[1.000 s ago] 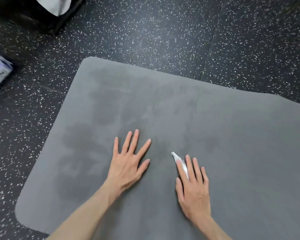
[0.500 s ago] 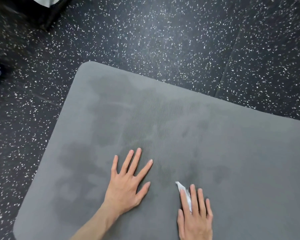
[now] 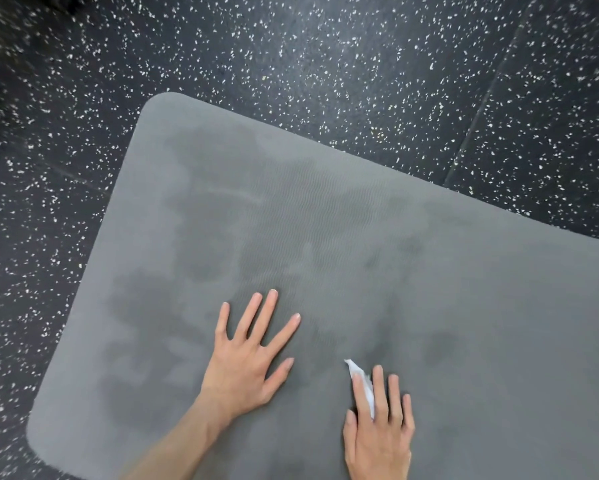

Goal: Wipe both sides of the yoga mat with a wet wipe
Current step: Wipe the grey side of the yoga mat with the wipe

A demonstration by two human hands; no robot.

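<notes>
A grey yoga mat lies flat on the floor, with darker damp patches across its near and left parts. My left hand rests palm down on the mat, fingers spread, holding nothing. To its right, my right hand presses a white wet wipe flat against the mat. The wipe sits under my fingers, and only a thin strip and a pointed corner show ahead of my index finger.
Black rubber flooring with white speckles surrounds the mat on the left and far sides. A seam between floor tiles runs diagonally at the upper right. The mat's rounded corners lie at the far left and near left.
The view has shifted, so the mat and both hands sit lower in the frame. The pack at the left edge and the dark object at the top left have left the view. Both hands keep their pose.
</notes>
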